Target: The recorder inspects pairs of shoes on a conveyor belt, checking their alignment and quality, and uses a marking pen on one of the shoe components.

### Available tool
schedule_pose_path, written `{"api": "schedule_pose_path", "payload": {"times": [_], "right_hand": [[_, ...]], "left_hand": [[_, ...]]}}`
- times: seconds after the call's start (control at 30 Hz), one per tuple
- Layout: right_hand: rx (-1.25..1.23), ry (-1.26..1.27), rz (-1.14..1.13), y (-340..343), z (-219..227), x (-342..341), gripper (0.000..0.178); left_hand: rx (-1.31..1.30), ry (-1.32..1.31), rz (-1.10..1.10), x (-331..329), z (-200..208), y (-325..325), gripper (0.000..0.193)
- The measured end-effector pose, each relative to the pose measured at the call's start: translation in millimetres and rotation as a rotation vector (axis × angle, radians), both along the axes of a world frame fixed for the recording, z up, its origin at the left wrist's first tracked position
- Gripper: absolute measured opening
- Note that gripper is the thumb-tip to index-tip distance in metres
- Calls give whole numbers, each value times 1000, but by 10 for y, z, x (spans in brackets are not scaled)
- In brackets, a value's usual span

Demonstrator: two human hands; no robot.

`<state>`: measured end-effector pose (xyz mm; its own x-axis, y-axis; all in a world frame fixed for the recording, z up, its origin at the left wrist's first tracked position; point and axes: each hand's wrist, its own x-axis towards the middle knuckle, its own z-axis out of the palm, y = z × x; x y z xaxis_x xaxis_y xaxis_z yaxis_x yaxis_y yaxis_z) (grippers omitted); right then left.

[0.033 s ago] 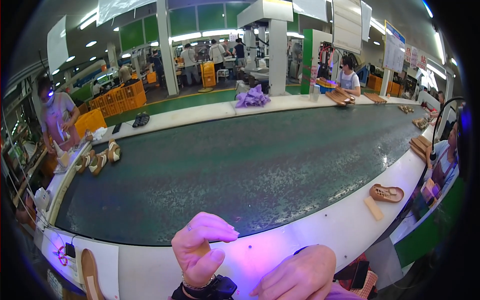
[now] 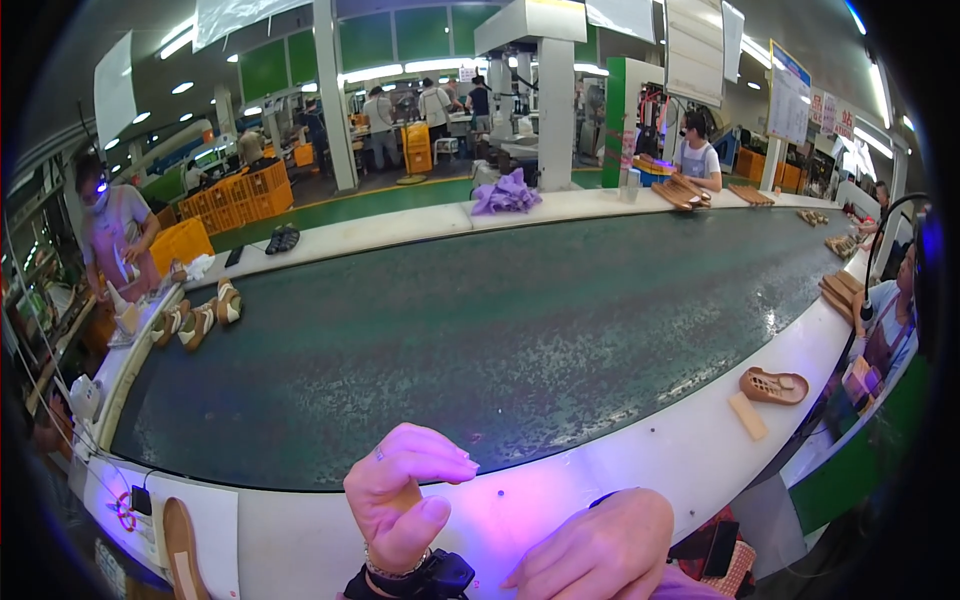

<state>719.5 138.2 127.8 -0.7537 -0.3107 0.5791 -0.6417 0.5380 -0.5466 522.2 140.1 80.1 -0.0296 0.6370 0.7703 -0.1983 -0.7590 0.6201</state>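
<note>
My left hand (image 2: 405, 490) is raised over the white near ledge (image 2: 300, 540), palm turned inward. Its fingers are bent, with a gap to the thumb and nothing between them. A bracelet and a dark device (image 2: 445, 574) circle that wrist. Lower and to its right, my right hand (image 2: 595, 548) shows its back, the fingers slanting down and left over the ledge. No object shows in it, though its palm and some fingertips are hidden. Left of my hands, a brown shoe sole (image 2: 180, 548) lies on a white sheet. Purple light falls on the ledge between the hands.
A dark green conveyor belt (image 2: 450, 340) stretches beyond the ledge. Several brown-and-white shoes (image 2: 198, 325) stand at its left end. To my right lie a brown lattice shoe upper (image 2: 773, 386) and a tan block (image 2: 747, 416). Purple cloth (image 2: 506, 193) sits on the far ledge. Co-workers stand around.
</note>
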Motion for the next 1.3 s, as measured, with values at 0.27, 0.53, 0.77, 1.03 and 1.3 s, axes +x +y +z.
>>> {"api": "schedule_pose_path", "payload": {"times": [0.27,0.53,0.77,1.03,1.3], "right_hand": [[-4,-47,-18,-23,-134,158,45],[-20,-58,-74,-84,-91,149,43],[-13,-69,-23,41,-54,12,42],[2,-49,-48,-11,19,-25,37],[-10,-30,-85,-5,6,-46,38]], "left_hand": [[-22,-19,-2,123,35,49,29],[-18,-9,-105,151,55,62,27],[-33,-26,-53,51,9,64,27],[-10,1,-71,86,0,50,27],[-35,-14,-13,130,5,82,36]]}}
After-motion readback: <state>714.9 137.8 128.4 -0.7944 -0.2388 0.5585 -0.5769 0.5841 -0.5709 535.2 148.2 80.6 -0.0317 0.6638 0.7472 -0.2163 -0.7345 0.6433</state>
